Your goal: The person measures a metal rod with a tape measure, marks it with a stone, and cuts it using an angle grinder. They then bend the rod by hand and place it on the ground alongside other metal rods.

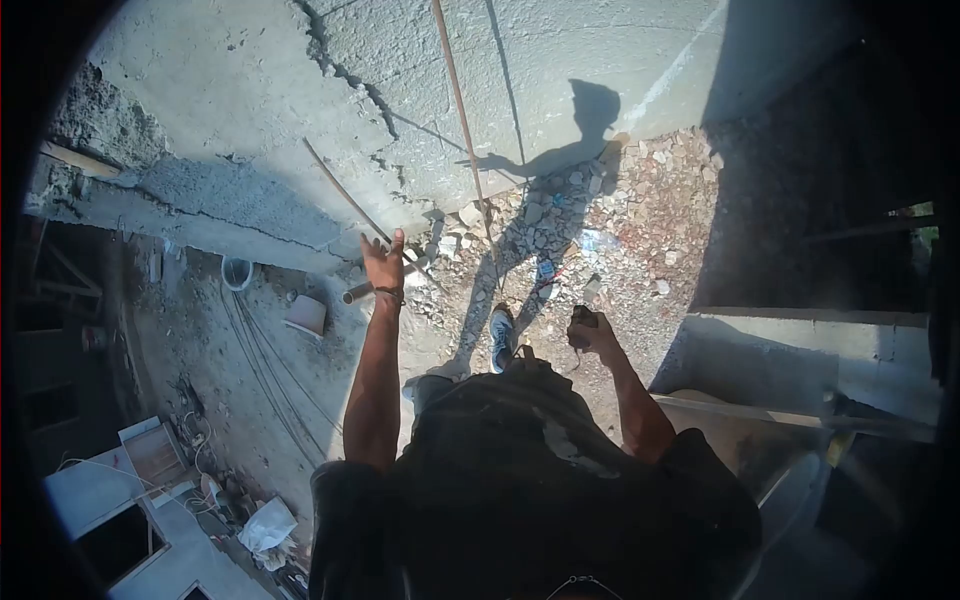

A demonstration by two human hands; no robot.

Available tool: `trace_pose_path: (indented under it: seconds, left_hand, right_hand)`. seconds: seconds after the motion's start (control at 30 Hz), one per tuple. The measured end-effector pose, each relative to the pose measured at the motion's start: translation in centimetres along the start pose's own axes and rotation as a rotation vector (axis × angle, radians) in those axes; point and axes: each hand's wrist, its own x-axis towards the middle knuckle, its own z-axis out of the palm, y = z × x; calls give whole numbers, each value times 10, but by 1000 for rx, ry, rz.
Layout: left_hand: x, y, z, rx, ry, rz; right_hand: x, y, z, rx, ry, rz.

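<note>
Dark, compact object (579, 325) clasped in the right grip (602, 338); left grip (383, 265) spread beside a thin, brown rod (345, 189).

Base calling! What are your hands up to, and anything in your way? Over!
Left hand spread beside thin rod, contact unclear. Right hand gripping small dark object. Loose rubble on the ground ahead. Over.

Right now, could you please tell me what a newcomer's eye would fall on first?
Probably the person's dark shadow, cast on the sunlit wall at top centre. Next, perhaps, the left hand, spread open beside a thin slanting rod left of centre; whether they touch is unclear. The right hand, right of centre, grips a small dark object over the sunlit rubble.
</note>
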Motion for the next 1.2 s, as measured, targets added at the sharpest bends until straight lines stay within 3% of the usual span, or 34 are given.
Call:
trace_pose_path:
  seconds: [0.03, 0.07, 0.1, 0.13, 0.17, 0.2, 0.23, 0.3, 0.4, 0.43, 0.47, 0.57, 0.73, 0.77, 0.83, 0.9, 0.97, 1.03, 1.1, 1.17, 1.2]
  left_hand:
    - [21, 3, 12, 321, 147, -25]
    - [21, 33, 19, 210, 30, -81]
    - [2, 64, 26, 101, -99, -124]
    - [-16, 87, 37, -40, -201, -81]
    - [-16, 76, 45, -92, -374, -57]
    - [-38, 108, 54, -118, -427, -56]
    - [-47, 120, 65, -125, -485, -15]
    - [-67, 164, 75, -88, -570, -19]
    - [-71, 182, 80, 111, -760, -64]
    - [-85, 208, 78, 192, -787, -63]
    - [-91, 205, 80, 134, -726, 99]
    - [-98, 207, 73, -316, -561, -34]
    - [-92, 193, 48, -279, -570, -69]
    - [-94, 193, 45, -294, -546, -27]
    - [-99, 191, 42, -308, -536, 1]
    - [-102, 194, 44, -96, -585, 171]
    - [-104, 204, 41, 10, -651, 176]
    - [-103, 218, 38, -237, -900, 13]
    - [-105, 247, 28, -199, -985, -2]
    - [-102, 288, 10, -230, -984, -55]
    - [-98, 311, -1, -333, -950, -102]
  right_hand:
    - [-3, -9, -5, 68, -147, -21]
    - [-13, -24, 1, 178, -188, -58]
    - [-1, -24, -4, 229, -387, -68]
    - [-12, -44, 5, 124, -288, -104]
    - [4, -46, 10, 147, -402, -121]
    - [0, -56, 26, 220, -233, -132]
    - [11, -70, 35, 315, -370, -193]
    - [-7, -129, 62, 265, -306, -439]
    - [-36, -208, 86, -9, -195, -917]
    - [-47, -232, 83, -356, -51, -1144]
    - [-63, -252, 85, -506, 44, -1242]
    - [-90, -275, 95, -662, 184, -1413]
    - [-103, -265, 106, -627, 135, -1478]
    - [-102, -259, 107, -625, 145, -1479]
    - [-96, -241, 108, -506, -15, -1268]
    - [-86, -230, 110, -550, 5, -1294]
    - [-91, -221, 110, -520, 3, -1314]
    - [-117, -236, 114, -526, 29, -1310]
    - [-120, -246, 120, -356, -12, -1567]
    - [-113, -251, 116, -500, 26, -1529]
    - [-116, -251, 112, -584, -112, -1250]
